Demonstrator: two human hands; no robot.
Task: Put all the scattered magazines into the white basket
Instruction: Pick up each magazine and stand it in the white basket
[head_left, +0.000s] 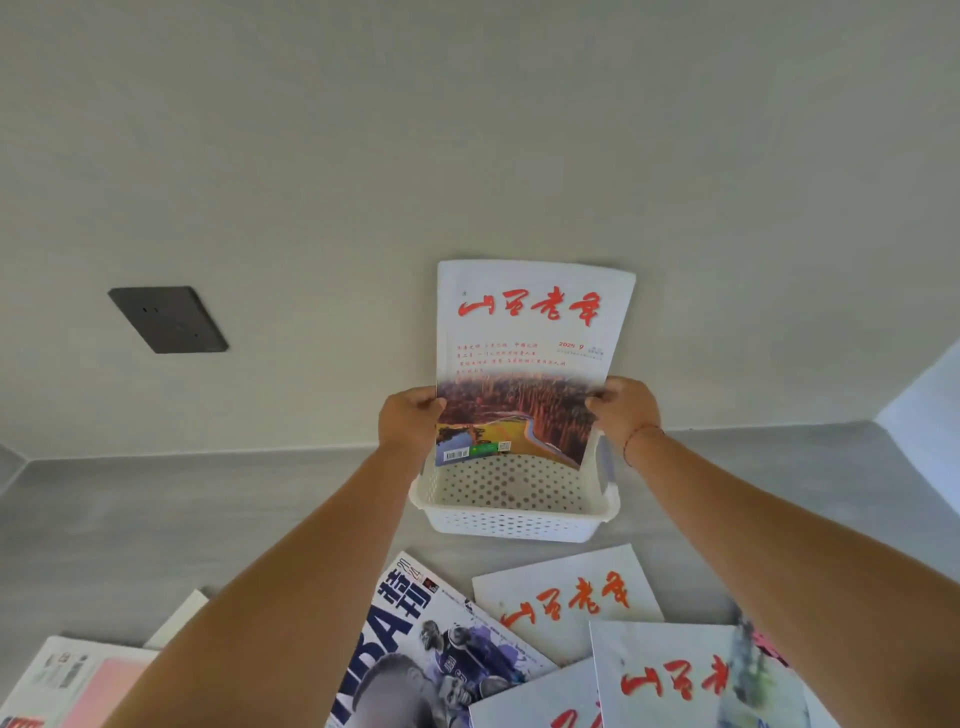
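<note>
A white magazine with red brush lettering and a landscape photo (524, 358) stands upright, its lower edge dipping into the white perforated basket (511, 522). My left hand (408, 421) grips its left edge and my right hand (623, 410) grips its right edge, both just above the basket's rim. Other magazines lie scattered on the grey counter in front of the basket: a basketball magazine (441, 649), a white one with red lettering (566, 603), another like it (685, 675), and a pale pink one (78, 680) at the bottom left.
The basket sits against a pale wall (467, 156) at the back of the grey counter (208, 509). A dark wall socket plate (167, 319) is on the wall to the left. A white surface (930, 415) stands at the far right.
</note>
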